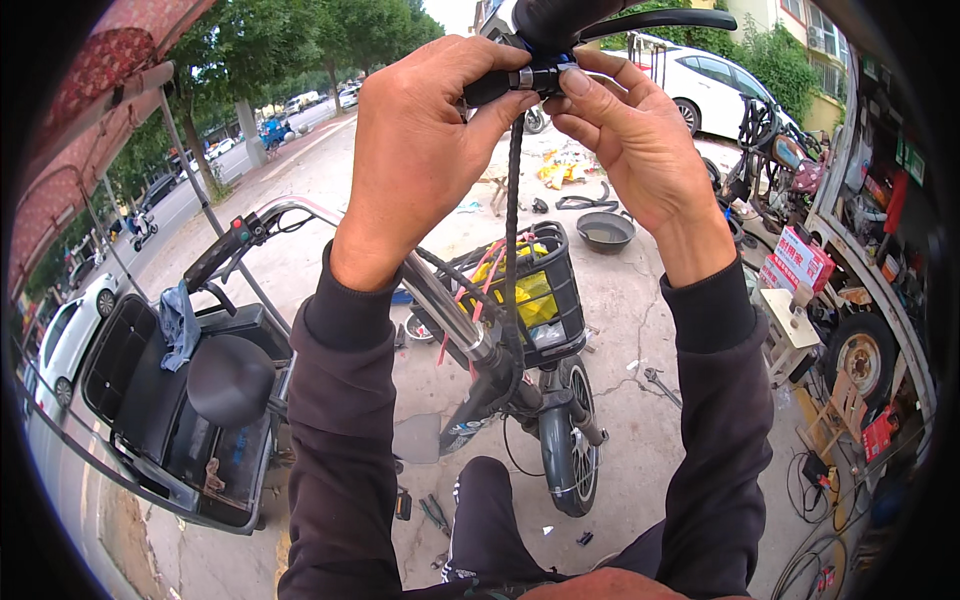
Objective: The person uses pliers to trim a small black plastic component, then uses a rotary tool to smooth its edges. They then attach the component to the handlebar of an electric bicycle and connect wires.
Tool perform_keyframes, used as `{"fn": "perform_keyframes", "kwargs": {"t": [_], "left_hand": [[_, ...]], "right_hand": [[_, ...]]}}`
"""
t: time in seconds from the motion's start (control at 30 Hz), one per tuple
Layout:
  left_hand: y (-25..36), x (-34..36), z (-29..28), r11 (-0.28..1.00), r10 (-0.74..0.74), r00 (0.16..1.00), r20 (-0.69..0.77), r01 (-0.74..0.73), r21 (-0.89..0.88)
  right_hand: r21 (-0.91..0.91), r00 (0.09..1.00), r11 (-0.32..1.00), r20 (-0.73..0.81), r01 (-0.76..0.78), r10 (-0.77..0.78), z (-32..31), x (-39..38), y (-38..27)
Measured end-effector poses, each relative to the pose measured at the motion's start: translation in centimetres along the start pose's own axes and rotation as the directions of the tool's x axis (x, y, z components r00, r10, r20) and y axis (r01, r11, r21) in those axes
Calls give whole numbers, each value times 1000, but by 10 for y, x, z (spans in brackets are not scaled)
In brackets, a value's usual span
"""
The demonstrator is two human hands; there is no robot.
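Both hands are raised at the handlebar (560, 22) of a bike, pinching a small black cylindrical part with a silver band (522, 80). My left hand (415, 140) grips its left end between thumb and fingers. The fingertips of my right hand (640, 140) close on its right end, partly hiding it. A black brake lever (660, 19) sticks out just above the right hand. From beneath the part a black wrapped cable (513, 200) hangs toward the silver stem tube (445, 300). Below are the black front basket (568, 290) and the front wheel (578, 440).
A three-wheeler with a black seat (232, 380) stands at left. Pliers (434, 514) and a wrench (660, 386) lie on the ground, and a dark basin (605, 232) sits farther off. At right are a small table (793, 325), a tyre (862, 358) and loose cables (808, 540).
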State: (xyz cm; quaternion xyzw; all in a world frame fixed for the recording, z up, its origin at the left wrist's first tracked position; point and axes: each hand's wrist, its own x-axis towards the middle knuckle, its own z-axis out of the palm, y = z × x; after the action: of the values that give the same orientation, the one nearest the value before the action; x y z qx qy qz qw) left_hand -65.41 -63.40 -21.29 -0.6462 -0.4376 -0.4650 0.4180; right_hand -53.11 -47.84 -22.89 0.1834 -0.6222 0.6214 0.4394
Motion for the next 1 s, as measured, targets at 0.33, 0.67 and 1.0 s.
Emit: {"fn": "perform_keyframes", "kwargs": {"t": [0.33,0.67,1.0], "left_hand": [[7,2,2,992,-125,992,30,126,-22],[19,0,7,970,-239,971,-10,238,-54],[24,3,2,964,-267,963,31,267,9]], "right_hand": [[13,1000,1000,-2,-17,17,3,-1,-5],[31,999,999,14,-44,44,3,0,-9],[46,996,996,19,-82,82,4,-2,-13]]}}
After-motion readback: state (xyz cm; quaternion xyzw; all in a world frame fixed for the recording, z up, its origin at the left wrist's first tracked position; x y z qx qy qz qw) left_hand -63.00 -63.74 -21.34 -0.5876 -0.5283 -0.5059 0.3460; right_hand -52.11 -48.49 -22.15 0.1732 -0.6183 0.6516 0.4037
